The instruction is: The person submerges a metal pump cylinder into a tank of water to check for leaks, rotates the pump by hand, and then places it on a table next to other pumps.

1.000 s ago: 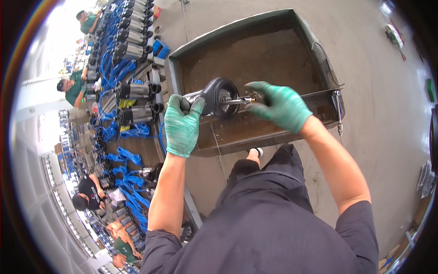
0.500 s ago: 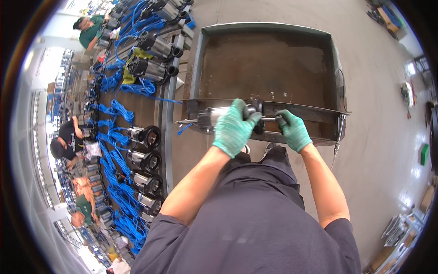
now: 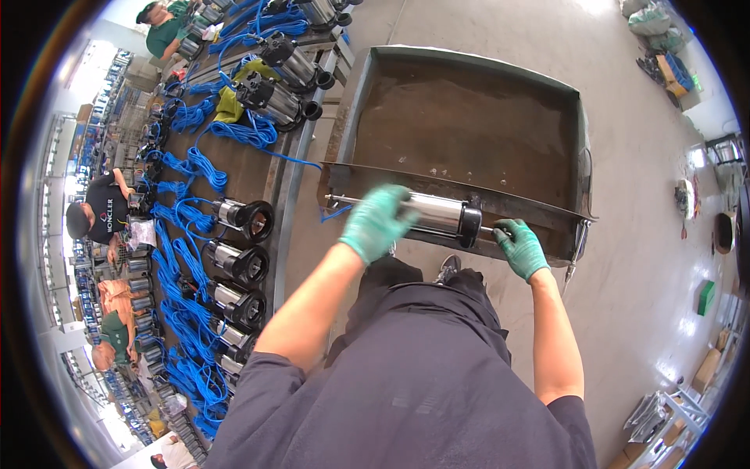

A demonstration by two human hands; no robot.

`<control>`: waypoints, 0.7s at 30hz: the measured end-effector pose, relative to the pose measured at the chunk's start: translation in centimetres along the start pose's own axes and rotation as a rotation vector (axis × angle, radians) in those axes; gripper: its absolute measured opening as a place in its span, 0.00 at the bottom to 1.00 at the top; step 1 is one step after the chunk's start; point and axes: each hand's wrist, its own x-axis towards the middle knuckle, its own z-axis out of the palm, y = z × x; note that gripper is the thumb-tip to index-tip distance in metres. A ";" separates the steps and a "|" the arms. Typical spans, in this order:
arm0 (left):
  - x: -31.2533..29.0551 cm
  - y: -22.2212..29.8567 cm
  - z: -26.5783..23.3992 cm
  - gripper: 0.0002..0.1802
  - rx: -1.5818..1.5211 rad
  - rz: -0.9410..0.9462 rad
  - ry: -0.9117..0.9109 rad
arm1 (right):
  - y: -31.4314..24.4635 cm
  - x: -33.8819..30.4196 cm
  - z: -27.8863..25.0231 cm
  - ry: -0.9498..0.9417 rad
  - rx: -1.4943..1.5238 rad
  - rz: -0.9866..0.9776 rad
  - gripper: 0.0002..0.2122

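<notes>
A silver cylindrical pump point(image 3: 437, 213) with a black end lies horizontally over the near ledge of a metal tank point(image 3: 367, 102). My left hand point(image 3: 376, 223), in a green glove, is at the pump's left end. Motion smears its fingers, so its grip is unclear. At the right end, my gloved right hand point(image 3: 522, 248) is closed around a thin metal rod point(image 3: 486, 229) extending from the black end. Another thin rod point(image 3: 341, 199) sticks out left of my left hand, and a blue cable runs near it.
Several pumps point(image 3: 241, 264) with coiled blue cables point(image 3: 183, 313) crowd the workbench point(image 3: 254, 176) on my left. Brownish liquid fills the tank. Co-workers point(image 3: 105, 207) are beyond the bench. A green box point(image 3: 706, 298) rests on the floor at right.
The pump's silver body has shifted right. My left hand has moved from its black end to its left end, and my right hand slightly right and nearer. The whole view has turned a little.
</notes>
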 end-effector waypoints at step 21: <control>1.1 -18.6 -6.1 0.24 -0.676 -0.814 -0.441 | -12.9 5.9 5.1 0.257 -0.489 -0.055 0.06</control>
